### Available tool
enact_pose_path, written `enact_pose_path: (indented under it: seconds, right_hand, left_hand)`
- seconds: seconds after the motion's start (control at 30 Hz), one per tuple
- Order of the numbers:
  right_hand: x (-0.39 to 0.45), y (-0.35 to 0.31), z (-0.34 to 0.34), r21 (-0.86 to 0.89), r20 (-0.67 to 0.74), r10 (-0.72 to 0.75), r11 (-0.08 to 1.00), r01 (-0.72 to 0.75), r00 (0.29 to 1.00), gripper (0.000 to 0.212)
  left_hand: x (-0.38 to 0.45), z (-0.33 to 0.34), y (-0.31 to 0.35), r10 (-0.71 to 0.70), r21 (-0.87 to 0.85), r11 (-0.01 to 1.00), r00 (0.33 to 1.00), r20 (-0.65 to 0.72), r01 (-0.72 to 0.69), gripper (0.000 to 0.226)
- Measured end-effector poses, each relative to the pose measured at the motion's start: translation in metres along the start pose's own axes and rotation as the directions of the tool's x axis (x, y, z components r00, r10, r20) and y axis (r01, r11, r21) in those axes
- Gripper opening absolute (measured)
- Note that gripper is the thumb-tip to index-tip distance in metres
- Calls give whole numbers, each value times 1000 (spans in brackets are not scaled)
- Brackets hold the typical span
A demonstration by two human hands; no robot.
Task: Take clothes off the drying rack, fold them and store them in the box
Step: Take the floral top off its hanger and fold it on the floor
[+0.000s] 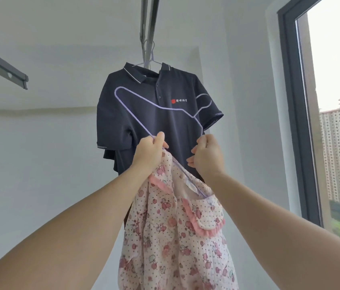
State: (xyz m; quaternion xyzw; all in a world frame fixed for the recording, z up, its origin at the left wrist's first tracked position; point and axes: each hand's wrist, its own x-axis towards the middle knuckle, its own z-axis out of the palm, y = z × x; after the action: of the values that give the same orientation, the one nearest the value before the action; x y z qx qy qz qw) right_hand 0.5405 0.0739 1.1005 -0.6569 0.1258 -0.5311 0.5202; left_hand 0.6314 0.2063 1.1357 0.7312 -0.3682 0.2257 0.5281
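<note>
Taking the dark polo shirt (154, 114) as the landmark, a grey rail (2, 65) is jutting in from the wall well to its left, ending in a capped tip.

Below the polo's hem and slightly left, the person's left hand (150, 151) is reaching up with its grip clenched around the wire of a lilac hanger (144, 101) and pinching the top of a pink floral garment (175, 237) at the same spot. The lilac hanger is tilting across the front of the polo, its hook curving near the polo's right sleeve and its lower end running down inside the neck of the floral garment. The floral garment, cream with pink fruit print and pink frilled trim, is hanging beneath the polo, between the two forearms.

The polo itself is hanging on a second pale hanger from the overhead drying rack (149, 28), directly above its collar.

Below the polo and slightly right, the right hand (206, 155) is curling its fingers; its grip appears to be grasping the lilac hanger's wire, though the contact is hidden.

Far right of the polo, a dark-framed window (296, 114) is showing apartment towers.
</note>
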Motion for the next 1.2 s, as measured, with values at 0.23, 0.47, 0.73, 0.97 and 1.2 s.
enact_pose_path:
  seconds: [0.23,0.47,0.73,0.97,1.2]
  right_hand:
    - [43,-29,-8,-476,334,-259,784,399,907,79]
    - [81,-26,-13,-618,340,-440,561,550,831,119]
    - [134,-53,-23,-722,289,-470,465,512,834,74]
    - [157,-48,-20,-610,207,-485,615,500,850,73]
    - [204,-54,-17,-585,91,-414,714,385,906,53]
  left_hand:
    - [30,10,14,-111,-137,987,982,-154,90,54]
    - [69,3,45,-120,-135,986,973,-196,94,52]
    - [113,-11,77,-137,-106,987,972,-191,119,47]
    - [137,-5,85,-111,-66,993,980,-164,101,49]
    - [167,1,82,-31,-86,996,991,-132,20,52]
